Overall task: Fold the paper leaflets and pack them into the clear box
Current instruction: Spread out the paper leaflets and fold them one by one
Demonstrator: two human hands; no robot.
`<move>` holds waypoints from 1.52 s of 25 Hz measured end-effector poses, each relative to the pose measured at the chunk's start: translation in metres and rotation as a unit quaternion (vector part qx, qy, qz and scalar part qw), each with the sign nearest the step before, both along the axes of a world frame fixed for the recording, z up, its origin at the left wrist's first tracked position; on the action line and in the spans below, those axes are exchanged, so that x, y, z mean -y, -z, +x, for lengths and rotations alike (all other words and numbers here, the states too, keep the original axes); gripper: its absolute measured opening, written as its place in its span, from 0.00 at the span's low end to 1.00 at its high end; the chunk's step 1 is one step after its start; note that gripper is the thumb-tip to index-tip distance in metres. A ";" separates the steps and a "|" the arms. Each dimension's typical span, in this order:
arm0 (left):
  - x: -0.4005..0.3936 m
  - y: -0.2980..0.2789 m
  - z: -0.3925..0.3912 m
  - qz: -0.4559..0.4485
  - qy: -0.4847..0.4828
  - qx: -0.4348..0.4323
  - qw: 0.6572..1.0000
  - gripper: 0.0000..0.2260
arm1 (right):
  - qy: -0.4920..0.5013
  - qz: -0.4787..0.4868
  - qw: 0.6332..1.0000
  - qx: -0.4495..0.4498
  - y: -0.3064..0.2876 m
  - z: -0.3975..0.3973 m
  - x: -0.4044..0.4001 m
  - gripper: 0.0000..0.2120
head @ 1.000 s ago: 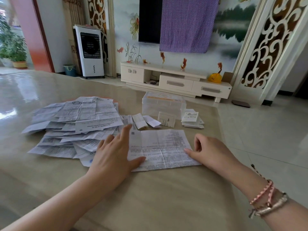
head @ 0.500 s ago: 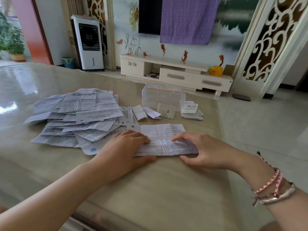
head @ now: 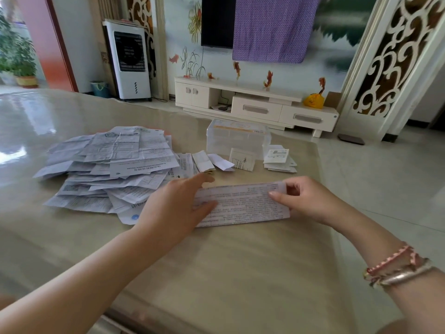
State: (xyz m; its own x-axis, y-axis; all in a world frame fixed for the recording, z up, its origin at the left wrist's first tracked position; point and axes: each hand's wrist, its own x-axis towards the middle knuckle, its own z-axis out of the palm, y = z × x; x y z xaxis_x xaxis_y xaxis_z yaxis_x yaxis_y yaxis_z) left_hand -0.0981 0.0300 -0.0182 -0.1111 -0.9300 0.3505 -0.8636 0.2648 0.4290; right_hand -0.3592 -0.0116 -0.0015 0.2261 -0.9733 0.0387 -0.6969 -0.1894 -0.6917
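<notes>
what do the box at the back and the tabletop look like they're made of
The box looks like clear, slightly frosted plastic: the wall behind shows faintly through it. The tabletop looks like polished beige stone or a glossy laminate, given its faint veining and the mirror-like window glare on its left; which one is unclear.

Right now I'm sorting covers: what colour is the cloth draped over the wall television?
Purple cloth, finely patterned; the head view shows it.

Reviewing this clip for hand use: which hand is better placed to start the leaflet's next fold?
Right, probably. The right hand already pinches the leaflet at its right end, ready to swing it over, while the left hand lies flat on the left end, anchoring it.
</notes>
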 end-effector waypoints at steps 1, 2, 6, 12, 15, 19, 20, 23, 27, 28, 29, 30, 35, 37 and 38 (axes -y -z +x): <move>0.002 0.004 0.000 0.009 -0.002 0.058 0.998 0.22 | 0.026 -0.020 0.997 -0.064 0.005 0.002 0.001 0.08; 0.003 0.007 -0.001 0.002 0.006 0.106 0.994 0.25 | 0.047 -0.043 0.990 -0.126 0.010 0.004 0.002 0.10; 0.003 0.021 -0.005 -0.064 0.114 0.180 0.975 0.18 | 0.026 -0.128 0.970 -0.206 0.014 0.009 -0.004 0.20; 0.007 0.023 -0.005 0.045 0.160 0.154 0.974 0.21 | -0.142 -0.071 0.979 -0.126 0.003 0.011 -0.020 0.22; 0.007 0.024 -0.005 0.038 0.165 0.168 0.971 0.26 | -0.142 -0.097 0.968 -0.180 0.002 0.010 -0.022 0.20; 0.008 0.027 -0.005 -0.032 0.167 0.185 0.968 0.24 | -0.146 -0.147 0.943 -0.261 -0.001 0.007 -0.019 0.23; 0.008 0.027 -0.005 -0.052 0.168 0.175 0.969 0.22 | -0.141 -0.157 0.943 -0.256 -0.002 0.006 -0.018 0.23; 0.009 0.028 -0.007 -0.047 0.185 0.099 0.977 0.16 | -0.123 -0.173 0.970 -0.120 -0.011 0.005 -0.022 0.13; 0.010 0.025 -0.015 0.045 0.278 0.008 0.960 0.10 | -0.133 -0.144 0.981 0.003 -0.018 0.009 -0.025 0.02; 0.010 0.025 -0.016 0.071 0.288 -0.014 0.955 0.11 | -0.129 -0.133 0.983 0.013 -0.015 0.012 -0.023 0.02; 0.011 0.025 -0.016 0.096 0.281 -0.053 0.953 0.14 | -0.118 -0.127 0.985 0.013 -0.011 0.015 -0.020 0.04; 0.010 0.022 -0.017 0.126 0.262 -0.106 0.951 0.15 | -0.103 -0.128 0.986 0.003 -0.006 0.018 -0.017 0.07; 0.010 0.015 -0.021 0.142 0.148 -0.336 0.919 0.22 | -0.047 -0.112 0.986 -0.115 0.018 0.029 -0.001 0.12; 0.006 0.014 -0.020 0.077 0.071 -0.239 0.965 0.28 | -0.046 -0.113 0.978 -0.169 0.021 0.030 0.000 0.19; 0.004 0.015 -0.019 0.036 0.053 -0.165 0.984 0.30 | -0.044 -0.120 0.977 -0.173 0.020 0.031 -0.001 0.21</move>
State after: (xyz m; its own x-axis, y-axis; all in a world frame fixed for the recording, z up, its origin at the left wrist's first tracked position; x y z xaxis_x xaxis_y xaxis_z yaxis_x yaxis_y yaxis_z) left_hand -0.1171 0.0262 -0.0328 -0.0994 -0.9430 0.3176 -0.6441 0.3043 0.7018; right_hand -0.3278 -0.0108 -0.0217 0.3489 -0.9218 0.1689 -0.8549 -0.3869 -0.3457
